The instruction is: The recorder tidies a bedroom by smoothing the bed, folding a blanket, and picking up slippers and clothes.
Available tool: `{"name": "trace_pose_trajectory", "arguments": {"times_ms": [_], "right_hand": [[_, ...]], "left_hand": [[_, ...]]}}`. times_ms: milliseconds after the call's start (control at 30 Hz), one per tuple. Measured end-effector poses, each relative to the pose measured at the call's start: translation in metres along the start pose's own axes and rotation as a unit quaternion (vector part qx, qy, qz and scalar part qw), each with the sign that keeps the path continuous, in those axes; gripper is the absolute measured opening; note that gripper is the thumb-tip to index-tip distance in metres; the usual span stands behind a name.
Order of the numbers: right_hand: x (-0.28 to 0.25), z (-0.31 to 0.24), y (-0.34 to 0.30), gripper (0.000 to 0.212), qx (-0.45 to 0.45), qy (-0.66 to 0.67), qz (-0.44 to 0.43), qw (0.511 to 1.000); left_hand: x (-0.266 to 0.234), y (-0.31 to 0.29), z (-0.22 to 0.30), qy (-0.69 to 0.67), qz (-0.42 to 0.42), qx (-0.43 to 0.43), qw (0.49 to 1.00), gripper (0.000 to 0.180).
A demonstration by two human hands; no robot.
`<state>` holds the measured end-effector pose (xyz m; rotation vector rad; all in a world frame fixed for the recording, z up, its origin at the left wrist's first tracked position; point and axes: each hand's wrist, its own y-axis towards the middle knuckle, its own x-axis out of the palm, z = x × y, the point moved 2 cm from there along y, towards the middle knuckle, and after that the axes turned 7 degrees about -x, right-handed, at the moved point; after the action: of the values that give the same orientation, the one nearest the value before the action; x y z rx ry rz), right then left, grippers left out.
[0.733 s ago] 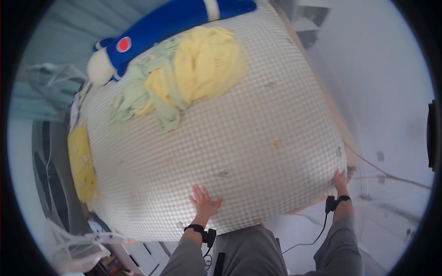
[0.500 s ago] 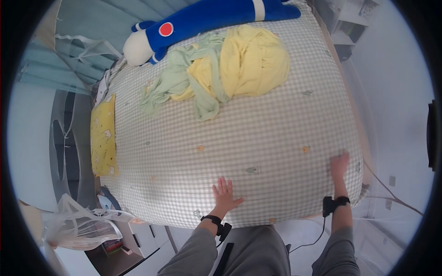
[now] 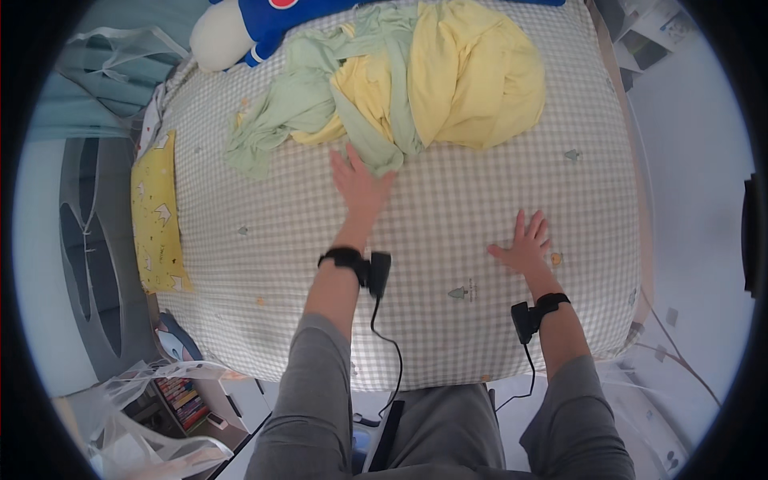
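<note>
My left hand (image 3: 362,186) reaches over the bed, fingers apart, its tips at the lower edge of a crumpled pale green and yellow cloth (image 3: 478,80). Whether the fingertips touch the cloth or hover just short of it, I cannot tell. My right hand (image 3: 524,246) is spread over the checked bedsheet (image 3: 432,232), right of the middle, holding nothing. The cloth lies bunched across the far half of the bed, green part to the left, yellow bulk to the right. Each wrist wears a black strap with a small cabled box.
A long blue plush toy (image 3: 308,16) with a cream head lies along the far side. At the left end is a yellow patterned pillow (image 3: 156,216). Gathered netting (image 3: 164,424) hangs by a cabinet with books at the lower left. A white shelf (image 3: 652,40) stands far right.
My left hand has moved forward to the cloth's edge. My right hand has shifted left and forward, its fingers now spread. The view has moved, so the cloth and toy sit higher in it.
</note>
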<state>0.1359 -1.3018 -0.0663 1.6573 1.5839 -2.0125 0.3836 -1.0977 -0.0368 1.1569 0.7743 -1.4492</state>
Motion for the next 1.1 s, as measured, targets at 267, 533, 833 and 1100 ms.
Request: {"name": "trace_pose_trajectory", "arguments": {"times_ms": [267, 533, 833, 1100], "right_hand": [[0.003, 0.005, 0.014, 0.11, 0.023, -0.004, -0.012, 1.0], [0.052, 0.087, 0.056, 0.077, -0.067, 0.311, -0.065, 0.946], [-0.065, -0.005, -0.047, 0.043, -0.152, 0.406, 0.325, 0.84], [-0.02, -0.083, -0.115, 0.095, -0.321, -0.004, 0.023, 0.947]], "left_hand": [[0.027, -0.016, 0.013, -0.294, -0.215, -0.072, 0.929, 0.04], [-0.046, -0.319, 0.02, -0.249, -0.739, -0.03, 0.625, 0.039], [-0.046, -0.34, -0.079, -0.015, -0.73, 0.038, 0.682, 0.035], [-0.051, -0.141, -0.011, -0.218, -0.202, -0.123, 0.947, 0.029]]}}
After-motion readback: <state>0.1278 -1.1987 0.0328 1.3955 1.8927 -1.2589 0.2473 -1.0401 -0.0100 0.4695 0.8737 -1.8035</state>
